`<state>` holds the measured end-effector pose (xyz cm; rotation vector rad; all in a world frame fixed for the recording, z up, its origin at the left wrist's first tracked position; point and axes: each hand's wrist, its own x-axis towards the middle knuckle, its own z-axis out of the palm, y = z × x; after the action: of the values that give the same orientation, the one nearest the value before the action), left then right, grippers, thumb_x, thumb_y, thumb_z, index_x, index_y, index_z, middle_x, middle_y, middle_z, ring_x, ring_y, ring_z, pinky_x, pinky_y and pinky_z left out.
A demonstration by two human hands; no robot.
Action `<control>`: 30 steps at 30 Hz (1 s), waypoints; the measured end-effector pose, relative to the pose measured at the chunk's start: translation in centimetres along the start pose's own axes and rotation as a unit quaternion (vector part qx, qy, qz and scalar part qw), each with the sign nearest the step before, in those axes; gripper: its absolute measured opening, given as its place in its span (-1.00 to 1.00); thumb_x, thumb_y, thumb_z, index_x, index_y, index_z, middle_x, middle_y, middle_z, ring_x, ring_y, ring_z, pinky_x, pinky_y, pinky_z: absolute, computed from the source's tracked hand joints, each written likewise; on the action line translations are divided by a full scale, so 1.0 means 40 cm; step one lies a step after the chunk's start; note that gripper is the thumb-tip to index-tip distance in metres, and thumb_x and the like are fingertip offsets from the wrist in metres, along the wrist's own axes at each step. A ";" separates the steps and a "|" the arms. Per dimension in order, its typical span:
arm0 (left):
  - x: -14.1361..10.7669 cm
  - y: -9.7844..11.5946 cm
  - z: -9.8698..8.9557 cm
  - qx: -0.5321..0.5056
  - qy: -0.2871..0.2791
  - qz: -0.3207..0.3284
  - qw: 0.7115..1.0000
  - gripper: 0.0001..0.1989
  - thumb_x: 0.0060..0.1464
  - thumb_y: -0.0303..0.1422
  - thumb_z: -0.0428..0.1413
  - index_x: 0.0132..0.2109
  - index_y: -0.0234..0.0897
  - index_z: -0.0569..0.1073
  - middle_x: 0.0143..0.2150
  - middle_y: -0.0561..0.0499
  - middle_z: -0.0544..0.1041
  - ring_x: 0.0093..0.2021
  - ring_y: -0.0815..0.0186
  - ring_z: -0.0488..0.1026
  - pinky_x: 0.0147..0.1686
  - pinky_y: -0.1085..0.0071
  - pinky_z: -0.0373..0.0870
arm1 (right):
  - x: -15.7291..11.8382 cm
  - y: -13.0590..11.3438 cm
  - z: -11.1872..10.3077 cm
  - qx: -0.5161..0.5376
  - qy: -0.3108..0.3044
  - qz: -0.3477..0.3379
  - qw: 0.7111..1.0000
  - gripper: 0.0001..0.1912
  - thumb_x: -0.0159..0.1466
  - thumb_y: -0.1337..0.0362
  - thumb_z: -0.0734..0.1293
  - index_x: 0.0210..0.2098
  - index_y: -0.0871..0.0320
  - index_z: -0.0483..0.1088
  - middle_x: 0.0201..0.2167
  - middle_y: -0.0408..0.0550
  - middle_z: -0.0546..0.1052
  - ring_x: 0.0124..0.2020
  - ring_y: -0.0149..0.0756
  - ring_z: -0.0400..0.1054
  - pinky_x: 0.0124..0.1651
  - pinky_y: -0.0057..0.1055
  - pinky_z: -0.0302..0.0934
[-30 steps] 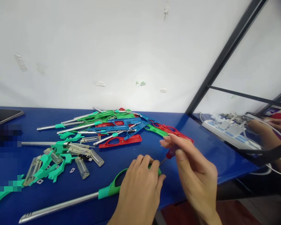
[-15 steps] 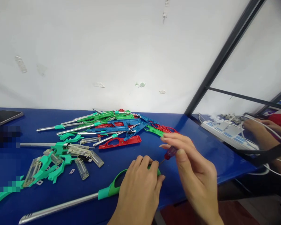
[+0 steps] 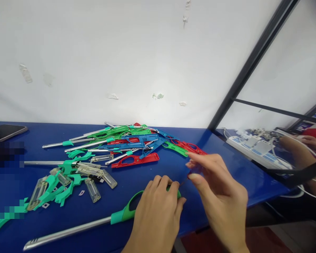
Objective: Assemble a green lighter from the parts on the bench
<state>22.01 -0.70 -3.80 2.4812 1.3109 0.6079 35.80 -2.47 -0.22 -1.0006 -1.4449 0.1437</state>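
Note:
My left hand (image 3: 156,211) presses a green lighter (image 3: 126,212) with a long metal tube onto the blue table, its fingers wrapped over the handle. To its right, my right hand (image 3: 218,196) holds a small screwdriver (image 3: 192,172) between thumb and fingers. The screwdriver is blurred and mostly hidden by the fingers; its thin shaft points at the end of the green handle. Whether the tip touches the handle cannot be made out.
Behind lies a pile of green, blue and red lighter shells (image 3: 137,160). Teal parts (image 3: 65,193) and clear tanks (image 3: 92,189) lie left, a phone (image 3: 7,132) far left. Right are a black frame (image 3: 247,66), a power strip (image 3: 258,153) and another person's arm (image 3: 297,158).
My right hand has shifted slightly right, and its fingers now cover more of the screwdriver. My left hand keeps its hold on the green lighter. The other person's arm has moved slightly.

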 end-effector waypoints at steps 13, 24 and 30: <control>0.000 -0.002 -0.002 -0.007 0.002 0.003 1.000 -0.73 0.34 -0.49 0.21 0.14 -0.22 0.60 0.04 -0.11 0.67 0.09 -0.11 0.62 0.12 -0.25 0.61 | -0.011 -0.009 0.013 -0.008 -0.001 -0.054 0.999 -0.56 0.37 0.55 0.50 0.06 -0.13 0.70 -0.23 -0.19 0.65 -0.23 -0.37 0.55 -0.18 -0.45 0.49; 0.001 0.004 -0.003 -0.015 -0.016 -0.009 1.000 -0.74 0.36 -0.45 0.21 0.14 -0.20 0.60 0.08 -0.11 0.65 0.14 -0.11 0.60 0.20 -0.25 0.56 | -0.013 -0.014 -0.009 0.006 -0.029 0.025 0.999 -0.57 0.51 0.41 0.39 0.17 -0.28 0.65 -0.04 -0.27 0.78 -0.11 -0.33 0.72 -0.03 -0.46 0.64; 0.003 0.006 -0.014 -0.018 -0.020 -0.009 1.000 -0.77 0.39 -0.46 0.19 0.13 -0.20 0.60 0.05 -0.09 0.64 0.13 -0.10 0.60 0.20 -0.26 0.55 | -0.005 0.006 0.004 -0.003 0.080 0.042 0.996 -0.61 0.28 0.40 0.63 0.01 -0.18 0.73 -0.22 -0.28 0.78 -0.26 -0.26 0.72 -0.13 -0.39 0.66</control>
<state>21.96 -0.72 -3.20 2.4370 1.2942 0.5699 35.73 -2.39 -0.55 -1.0542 -1.2589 0.1162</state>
